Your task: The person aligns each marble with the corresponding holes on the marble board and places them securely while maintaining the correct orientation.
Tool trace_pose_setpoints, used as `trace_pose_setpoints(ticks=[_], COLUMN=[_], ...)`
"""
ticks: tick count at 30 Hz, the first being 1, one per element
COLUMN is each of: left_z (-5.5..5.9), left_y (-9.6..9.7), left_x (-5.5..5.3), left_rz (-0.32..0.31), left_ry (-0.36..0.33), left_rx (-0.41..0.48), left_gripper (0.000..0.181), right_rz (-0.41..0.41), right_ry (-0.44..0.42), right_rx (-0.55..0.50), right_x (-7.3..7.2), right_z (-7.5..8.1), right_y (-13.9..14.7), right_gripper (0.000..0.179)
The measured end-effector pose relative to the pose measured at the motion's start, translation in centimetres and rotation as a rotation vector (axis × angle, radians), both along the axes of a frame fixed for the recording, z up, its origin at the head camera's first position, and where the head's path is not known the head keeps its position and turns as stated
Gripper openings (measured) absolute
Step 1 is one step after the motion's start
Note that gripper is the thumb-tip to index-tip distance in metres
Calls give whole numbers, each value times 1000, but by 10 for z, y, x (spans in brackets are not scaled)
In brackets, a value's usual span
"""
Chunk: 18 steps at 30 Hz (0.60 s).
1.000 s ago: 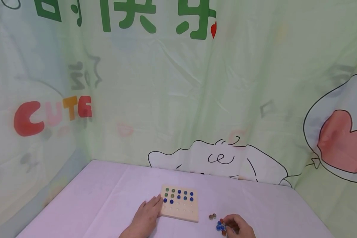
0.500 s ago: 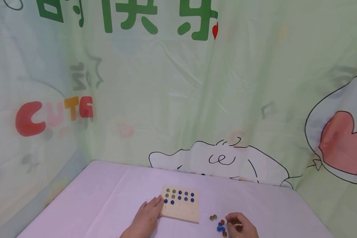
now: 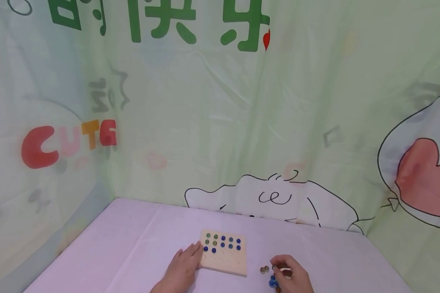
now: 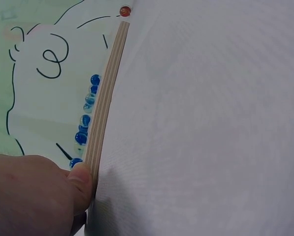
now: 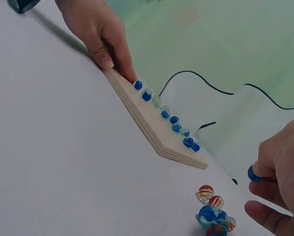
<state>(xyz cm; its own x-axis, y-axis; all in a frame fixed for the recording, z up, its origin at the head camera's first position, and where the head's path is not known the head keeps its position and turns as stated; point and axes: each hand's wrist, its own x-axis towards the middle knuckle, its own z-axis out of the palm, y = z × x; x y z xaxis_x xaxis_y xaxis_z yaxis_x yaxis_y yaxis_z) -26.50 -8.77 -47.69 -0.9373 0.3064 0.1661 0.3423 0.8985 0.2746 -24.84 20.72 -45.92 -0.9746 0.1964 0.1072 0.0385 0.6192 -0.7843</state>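
Note:
My left hand [image 3: 181, 266] rests with straight fingers against the left edge of a square wooden board [image 3: 225, 265]. Its thumb lies at the near corner in the left wrist view. Green marbles [image 3: 215, 243] and blue marbles [image 3: 223, 245] sit in the board's back rows and the left of the middle row; bare hollows show in front. To the right of the board, my right hand [image 3: 294, 272] pinches a dark blue marble [image 5: 252, 173] between thumb and finger, above a loose cluster of blue marbles [image 5: 208, 215]. That hand hides part of the cluster in the head view.
Two brownish marbles [image 3: 265, 269] lie between the board and the cluster, showing red stripes in the right wrist view. A pale pink cloth [image 3: 139, 240] covers the table. Behind and beside it hangs a printed curtain [image 3: 220, 122] with drawn figures and letters.
My right hand drew back slightly right from the loose marbles, then moved left and away from me over them with the marble pinched. The left hand stays on the board; the head view shifts slightly.

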Motion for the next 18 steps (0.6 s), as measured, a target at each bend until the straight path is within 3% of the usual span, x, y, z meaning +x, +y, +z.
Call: trace_pose_setpoints(ticks=[18], left_z=[2], left_y=[-1], left_x=[-2], left_rz=[14], left_ry=[-8], left_rx=[-2], left_gripper=[50], right_rz=[64], right_ry=[110], right_rx=[-20], right_x=[-13], right_z=[8], right_y=[-39], right_gripper=[18])
